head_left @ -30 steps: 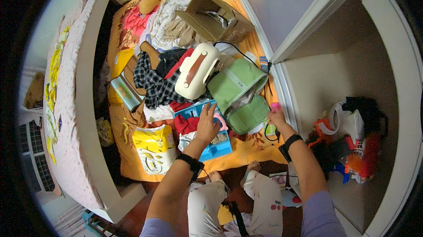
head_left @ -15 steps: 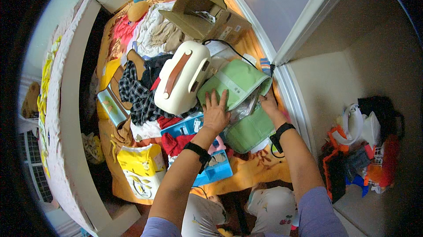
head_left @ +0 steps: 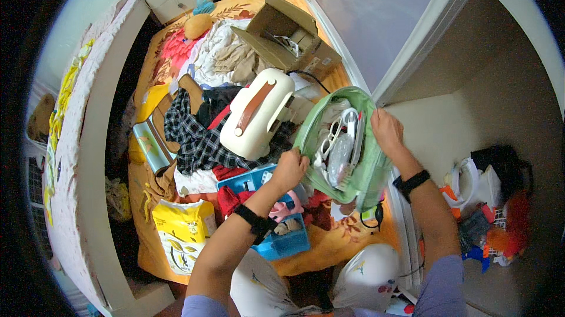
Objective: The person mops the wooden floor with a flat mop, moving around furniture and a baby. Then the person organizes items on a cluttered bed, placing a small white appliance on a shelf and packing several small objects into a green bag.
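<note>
A soft green bag (head_left: 371,184) hangs between my hands, its mouth spread and facing up. My left hand (head_left: 288,170) is closed on the bag's left edge, and my right hand (head_left: 388,131) grips the right edge. Inside lie a white cord (head_left: 327,141), a slim white item with grey parts (head_left: 355,134) whose kind I cannot make out, and a clear plastic-wrapped piece (head_left: 339,161). Just left of the bag stands a cream-white case-like appliance (head_left: 240,140) with a brown carrying strap (head_left: 253,111).
On the orange bedspread (head_left: 347,246) are an open cardboard box (head_left: 321,61), a blue compartment tray (head_left: 291,248), a yellow-and-white pack (head_left: 179,240), a plaid garment (head_left: 188,137) and heaped clothes. A sliding door frame (head_left: 406,70) borders the right; assorted items (head_left: 494,223) lie beyond it.
The green bag was lying with its flap folded over and my left hand flat on it. Now both hands grip its edges, it is lifted and spread, and its contents show.
</note>
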### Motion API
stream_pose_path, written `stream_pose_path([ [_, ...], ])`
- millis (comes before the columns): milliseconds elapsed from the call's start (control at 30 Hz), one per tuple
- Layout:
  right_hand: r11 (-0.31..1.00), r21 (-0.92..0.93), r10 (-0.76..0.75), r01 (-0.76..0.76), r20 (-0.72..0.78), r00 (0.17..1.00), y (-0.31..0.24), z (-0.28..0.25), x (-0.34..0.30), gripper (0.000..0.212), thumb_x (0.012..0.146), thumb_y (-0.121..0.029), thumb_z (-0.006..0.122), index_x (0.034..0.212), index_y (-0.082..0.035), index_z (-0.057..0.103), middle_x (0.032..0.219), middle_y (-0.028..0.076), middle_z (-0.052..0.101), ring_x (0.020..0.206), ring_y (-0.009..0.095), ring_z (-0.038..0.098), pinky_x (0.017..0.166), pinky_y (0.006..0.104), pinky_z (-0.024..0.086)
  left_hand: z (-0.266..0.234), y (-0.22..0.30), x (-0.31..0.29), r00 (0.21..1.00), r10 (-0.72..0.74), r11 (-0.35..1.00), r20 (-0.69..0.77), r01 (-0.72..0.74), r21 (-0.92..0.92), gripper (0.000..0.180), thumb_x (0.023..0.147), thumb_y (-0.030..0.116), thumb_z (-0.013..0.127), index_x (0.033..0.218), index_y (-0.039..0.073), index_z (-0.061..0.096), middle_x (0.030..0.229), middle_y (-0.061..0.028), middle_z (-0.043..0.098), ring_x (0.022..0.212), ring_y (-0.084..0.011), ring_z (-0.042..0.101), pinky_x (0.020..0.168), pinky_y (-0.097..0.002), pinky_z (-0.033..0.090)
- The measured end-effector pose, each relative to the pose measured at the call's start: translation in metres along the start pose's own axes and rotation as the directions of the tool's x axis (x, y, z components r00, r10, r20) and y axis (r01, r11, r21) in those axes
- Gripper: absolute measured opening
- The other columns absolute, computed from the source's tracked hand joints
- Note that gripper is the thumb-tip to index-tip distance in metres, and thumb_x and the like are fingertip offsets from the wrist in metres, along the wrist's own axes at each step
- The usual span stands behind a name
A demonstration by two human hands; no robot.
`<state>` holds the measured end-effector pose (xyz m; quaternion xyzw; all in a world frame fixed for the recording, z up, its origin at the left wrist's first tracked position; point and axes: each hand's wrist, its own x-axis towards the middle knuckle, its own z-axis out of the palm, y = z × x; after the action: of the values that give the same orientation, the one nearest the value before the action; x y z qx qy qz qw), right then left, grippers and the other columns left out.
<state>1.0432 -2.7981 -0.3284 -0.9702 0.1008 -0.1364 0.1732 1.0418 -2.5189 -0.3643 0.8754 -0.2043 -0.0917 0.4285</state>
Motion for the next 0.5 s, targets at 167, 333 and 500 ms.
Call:
stream_pose_path([
  [167,0.92,-0.147,-0.313,0.363,0.278,0.908,-0.002,-0.02,0.024,0.035,0.091,-0.031,0.038,0.085,-0.003,0.059,0.083,0.02,0.062,0.076,0.04,0.058,0.068,0.0503,0.046,0.052,0.008,-0.046,0.818,-0.356,0.645,0.451,0.565,-0.515,0.028,0.073,0.012,0.06,0.087,-0.013,0.059,0.071,-0.0179,0.062,0.067,-0.0208,0.066,0.05,-0.0324,0.054],
  [333,0.961,0.025,-0.26,0.276,0.417,0.871,-0.019,0.024,-0.017,0.037,0.084,-0.02,0.056,0.118,-0.005,0.053,0.116,0.013,0.052,0.114,0.03,0.044,0.098,0.0408,0.033,0.094,-0.045,-0.054,0.76,-0.267,0.924,0.592,0.377,-0.068,0.03,0.081,0.018,0.055,0.09,-0.01,0.06,0.078,-0.0219,0.063,0.07,-0.0273,0.066,0.058,-0.0353,0.055],
  [500,0.902,0.075,-0.431,0.426,0.234,0.871,-0.015,0.023,-0.053,0.048,0.078,-0.014,0.062,0.123,-0.006,0.047,0.119,0.014,0.049,0.114,0.031,0.043,0.101,0.0395,0.03,0.078,-0.068,-0.057,0.719,-0.586,0.788,0.374,0.613,0.056,0.037,0.076,0.028,0.056,0.083,-0.007,0.064,0.071,-0.0236,0.064,0.063,-0.0297,0.066,0.056,-0.0347,0.054],
])
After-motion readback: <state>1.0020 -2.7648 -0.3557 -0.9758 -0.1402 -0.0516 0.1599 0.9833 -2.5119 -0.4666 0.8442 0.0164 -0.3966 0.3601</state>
